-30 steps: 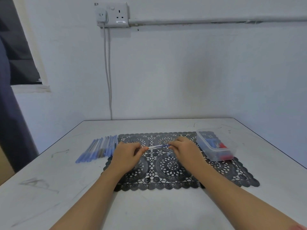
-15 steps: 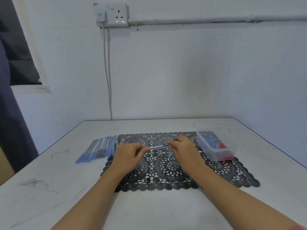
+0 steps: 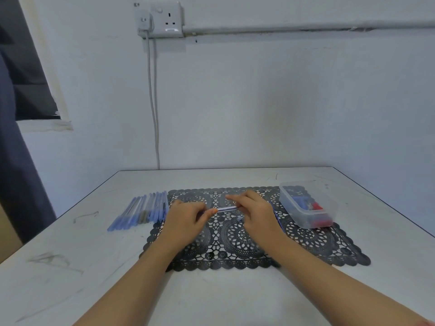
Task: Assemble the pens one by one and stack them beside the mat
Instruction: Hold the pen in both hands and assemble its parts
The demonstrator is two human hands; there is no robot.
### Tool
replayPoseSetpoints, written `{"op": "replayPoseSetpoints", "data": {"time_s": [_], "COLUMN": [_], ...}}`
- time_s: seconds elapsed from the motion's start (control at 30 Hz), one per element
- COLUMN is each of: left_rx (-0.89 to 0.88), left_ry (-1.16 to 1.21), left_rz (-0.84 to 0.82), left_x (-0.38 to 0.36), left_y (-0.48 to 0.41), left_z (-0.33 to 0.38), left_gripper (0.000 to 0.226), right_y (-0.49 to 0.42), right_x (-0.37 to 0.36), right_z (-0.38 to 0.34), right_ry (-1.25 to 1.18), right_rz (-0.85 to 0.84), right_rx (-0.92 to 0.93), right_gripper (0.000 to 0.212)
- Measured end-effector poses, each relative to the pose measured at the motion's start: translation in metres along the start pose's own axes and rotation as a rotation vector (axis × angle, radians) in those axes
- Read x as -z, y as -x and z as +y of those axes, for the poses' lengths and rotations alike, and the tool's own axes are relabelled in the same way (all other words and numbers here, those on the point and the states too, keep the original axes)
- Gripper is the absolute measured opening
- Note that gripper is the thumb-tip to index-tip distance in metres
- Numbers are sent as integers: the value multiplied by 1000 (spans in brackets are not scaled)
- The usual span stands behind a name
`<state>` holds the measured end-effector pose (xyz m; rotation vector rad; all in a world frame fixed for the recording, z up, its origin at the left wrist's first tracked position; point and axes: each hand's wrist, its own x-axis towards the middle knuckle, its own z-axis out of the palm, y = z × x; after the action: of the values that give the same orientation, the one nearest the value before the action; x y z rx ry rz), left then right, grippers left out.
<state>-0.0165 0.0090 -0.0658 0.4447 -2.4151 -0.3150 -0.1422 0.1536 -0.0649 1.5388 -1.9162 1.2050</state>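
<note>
Over the black lace mat (image 3: 310, 243) my left hand (image 3: 186, 222) and my right hand (image 3: 256, 212) hold one pen (image 3: 227, 208) between them, level and a little above the mat. The left fingers pinch its left end, the right fingers curl round its right end, and only a short clear stretch with blue shows between them. A row of several blue pens (image 3: 141, 211) lies on the table just left of the mat. Another blue part (image 3: 275, 216) peeks out on the mat behind my right hand.
A clear plastic tub (image 3: 306, 209) with blue and red small parts stands on the mat's right rear corner. The white table (image 3: 211, 292) reaches the wall at the back. A cable (image 3: 153, 102) hangs from a wall socket. A dark curtain hangs at the far left.
Both hands stay over the mat with the pen between them. The gap between them has narrowed slightly, and the right index finger has lifted a little.
</note>
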Motion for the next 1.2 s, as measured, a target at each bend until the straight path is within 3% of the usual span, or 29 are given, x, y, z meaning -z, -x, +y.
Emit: {"op": "replayPoseSetpoints", "data": {"time_s": [0.13,0.33,0.47,0.57,0.67,0.87,1.03,1.2], "left_rx": [-10,-21,7,8,7,14,17,20], "left_ry": [10,30,40,48,42,40,40,38], "left_rz": [4,12,23,42,44,46,33,28], "left_x": [2,0,0,0,0,0,0,-1], "left_y": [-1,-1,-1,-1,-1,0,-1,-1], "left_z": [-1,-3,-7,-11,-12,-12,-11,-12], "left_gripper": [41,41,47,45,43,44,42,43], "right_y": [-3,-3,-6,-8,-7,-5,-8,-7], "right_x": [7,11,15,17,18,8,8,7], "right_z": [-4,-5,3,14,20,23,24,22], "right_ry": [-114,-272,-218,-65,147,266,277,199], "right_rz": [26,-30,-49,-206,-407,-633,-615,-407], "right_rx": [-86,-276,-347,-420,-315,-165,-177,-226], "right_gripper": [40,43,28,27,36,35,27,24]}}
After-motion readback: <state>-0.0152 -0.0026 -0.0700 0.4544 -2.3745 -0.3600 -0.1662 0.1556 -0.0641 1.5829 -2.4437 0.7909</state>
